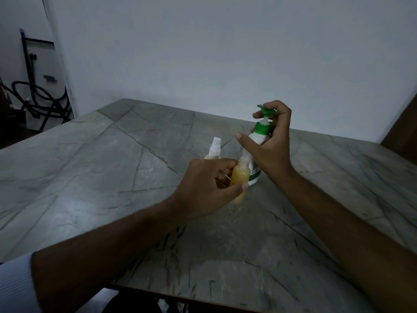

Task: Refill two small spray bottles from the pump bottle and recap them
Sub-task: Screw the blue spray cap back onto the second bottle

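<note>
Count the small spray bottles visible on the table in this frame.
2. An uncapped one is held by the left hand beside the pump bottle; a capped one stands just behind that hand, partly hidden.

Capped spray bottle (213, 150): body hidden behind the left hand (203, 188). Pump bottle (253, 154): label mostly covered by the right hand (270, 143), print illegible. Dark hoses (40, 98) at left: cut by frame edge, detail indistinct.
</note>
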